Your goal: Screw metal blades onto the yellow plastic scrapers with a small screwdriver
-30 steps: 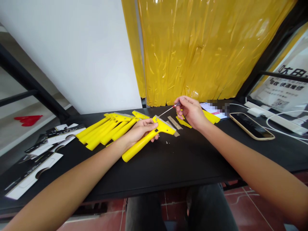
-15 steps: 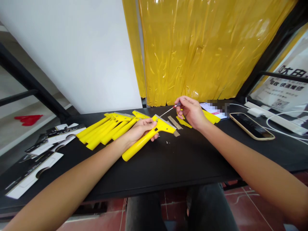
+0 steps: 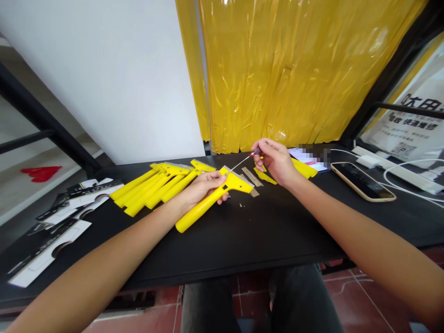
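Observation:
My left hand (image 3: 207, 185) is closed around the head end of a yellow scraper (image 3: 203, 208), whose handle slants down toward me. A screwdriver (image 3: 243, 160) is pinched by its handle in my right hand (image 3: 275, 159). Its thin metal shaft slopes down to the scraper's head, with the tip by my left thumb; whatever it touches there is too small to make out. Several more yellow scrapers (image 3: 138, 189) lie side by side to the left. Just beyond the held scraper are flat metal blades (image 3: 252, 176) and a loose yellow plate (image 3: 265, 176). Tiny screws (image 3: 242, 205) lie nearer me.
Printed card sleeves (image 3: 52, 249) are piled on the left of the black table (image 3: 263, 245). To the right lie a phone (image 3: 362, 181), white cables and a power strip (image 3: 398, 171). A yellow plastic curtain (image 3: 270, 83) hangs behind the table.
The screwdriver's tip has shifted very slightly down and left at the scraper's head, and its handle has tilted a little. Both hands keep their hold and place.

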Demonstrator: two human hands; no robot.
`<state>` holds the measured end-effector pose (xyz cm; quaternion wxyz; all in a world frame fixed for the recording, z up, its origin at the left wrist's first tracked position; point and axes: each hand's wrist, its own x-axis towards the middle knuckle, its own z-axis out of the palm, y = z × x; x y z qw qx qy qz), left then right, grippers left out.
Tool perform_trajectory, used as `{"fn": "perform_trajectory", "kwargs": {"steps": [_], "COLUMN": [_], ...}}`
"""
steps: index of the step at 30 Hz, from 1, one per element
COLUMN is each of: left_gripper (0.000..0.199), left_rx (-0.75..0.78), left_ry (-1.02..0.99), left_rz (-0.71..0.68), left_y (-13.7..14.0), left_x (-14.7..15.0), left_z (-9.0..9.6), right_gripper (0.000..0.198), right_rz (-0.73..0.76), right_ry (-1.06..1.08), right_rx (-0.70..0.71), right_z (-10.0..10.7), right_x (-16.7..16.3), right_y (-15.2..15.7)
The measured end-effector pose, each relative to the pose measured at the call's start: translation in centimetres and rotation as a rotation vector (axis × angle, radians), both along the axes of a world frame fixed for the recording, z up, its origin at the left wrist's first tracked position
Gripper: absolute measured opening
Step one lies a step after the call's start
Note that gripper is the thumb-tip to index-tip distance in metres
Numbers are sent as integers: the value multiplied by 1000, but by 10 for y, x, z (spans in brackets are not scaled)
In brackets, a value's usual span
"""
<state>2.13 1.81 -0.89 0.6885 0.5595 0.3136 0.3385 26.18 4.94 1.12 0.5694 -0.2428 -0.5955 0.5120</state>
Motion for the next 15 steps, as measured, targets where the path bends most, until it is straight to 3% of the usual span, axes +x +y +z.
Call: {"fn": "perform_trajectory", "kwargs": {"steps": [15], "left_gripper": [24], "left_rx": [110], "left_ry": [43], "left_rz": [130], "left_y": [-3], "left_x": [3], "left_z": [1], "right_gripper": [34], "right_rz": [-141], "right_ry": [-216], "right_rx": [224], "right_z": [11], "right_x": [-4], "right_y": [-22]}}
